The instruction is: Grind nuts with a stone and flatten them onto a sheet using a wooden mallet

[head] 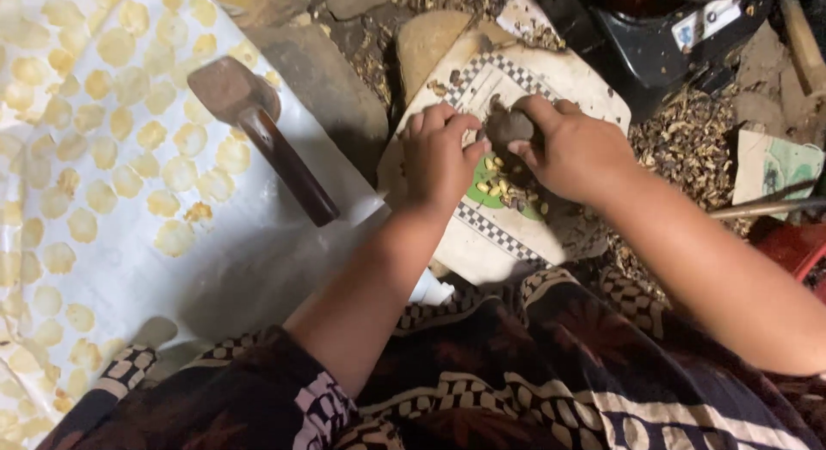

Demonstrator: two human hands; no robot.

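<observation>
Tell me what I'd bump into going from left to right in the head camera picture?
Flat yellow discs on the white sheet → wooden mallet → left hand → dark lump → right hand → heap of husks → pale card.

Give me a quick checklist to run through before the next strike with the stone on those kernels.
1. Right hand grips the dark rounded stone: ok.
2. Small yellow kernels lie on the pale checker-edged board, under the stone: ok.
3. Left hand clear of the stone: not ok, its fingers sit right beside it.
4. Board resting steady: cannot tell.
5. Brown wooden mallet lies apart on the white plastic sheet: ok.
</observation>
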